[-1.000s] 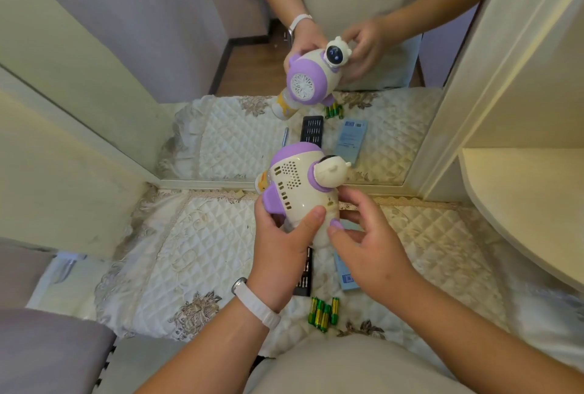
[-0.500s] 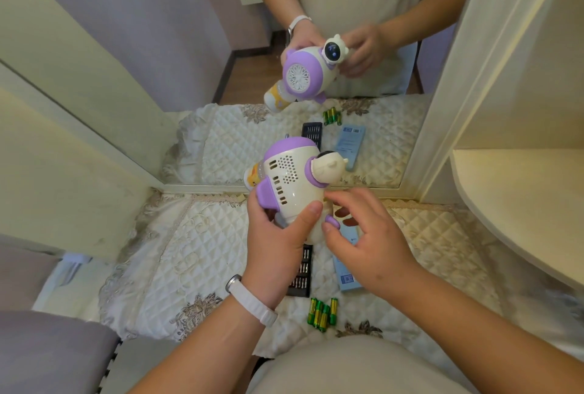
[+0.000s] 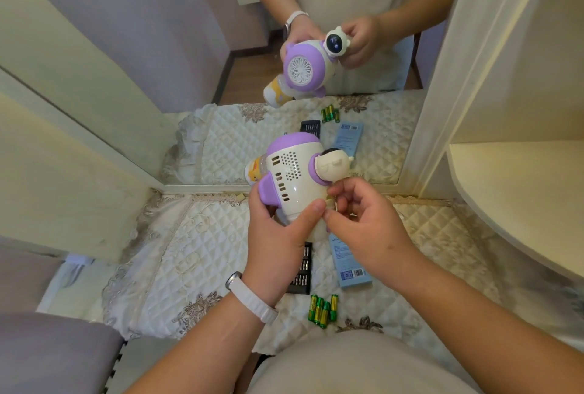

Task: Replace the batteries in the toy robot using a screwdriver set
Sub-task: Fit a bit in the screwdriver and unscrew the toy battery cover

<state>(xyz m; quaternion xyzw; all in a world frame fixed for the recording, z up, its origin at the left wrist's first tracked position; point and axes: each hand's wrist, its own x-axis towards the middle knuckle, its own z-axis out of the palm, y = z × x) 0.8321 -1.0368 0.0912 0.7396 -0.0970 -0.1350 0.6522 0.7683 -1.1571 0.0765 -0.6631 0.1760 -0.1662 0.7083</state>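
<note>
Plastic robot (image 3: 290, 178) in left hand (image 3: 278, 242) (thumb across).

The white-and-purple robot (image 3: 292, 178) was held on its side, vented back facing up, above the open black bit case (image 3: 301, 270), which lay just beside a cluster of green batteries (image 3: 323, 311).

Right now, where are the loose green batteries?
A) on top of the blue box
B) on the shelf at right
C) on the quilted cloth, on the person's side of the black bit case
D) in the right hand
C: the green batteries lie in a cluster on the quilted cloth, just on the person's side of the black bit case, while the left hand and right hand are both on the toy robot.
</note>
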